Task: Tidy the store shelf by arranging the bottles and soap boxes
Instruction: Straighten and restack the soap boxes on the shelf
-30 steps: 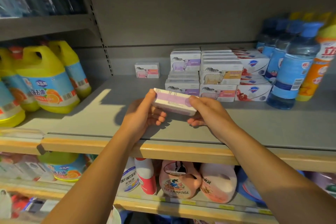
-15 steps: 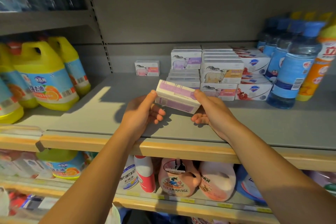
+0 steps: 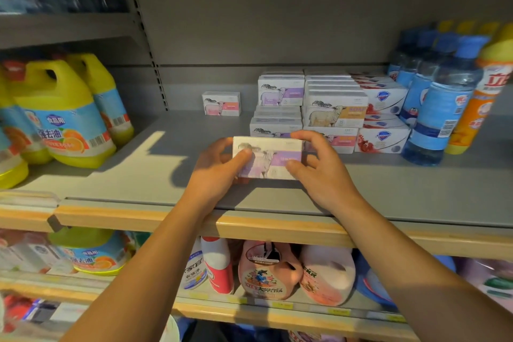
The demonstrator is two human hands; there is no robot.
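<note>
Above the gray shelf (image 3: 138, 178), just in front of the soap box pile (image 3: 327, 114), both hands hold one soap box (image 3: 273, 157). Left hand (image 3: 219, 172) pinches its left end, right hand (image 3: 319, 172) pinches its right end. Blue bottles (image 3: 435, 108) stand right of the pile.

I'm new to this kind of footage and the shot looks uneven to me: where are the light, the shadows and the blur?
Head view: a bright patch falls on the gray shelf at left, and the hands cast dark shadows on it beside the held soap box; the orange bottle at the right edge is smeared, the shelf lines bow with the wide lens, and the lower shelf's goods look soft.
</note>
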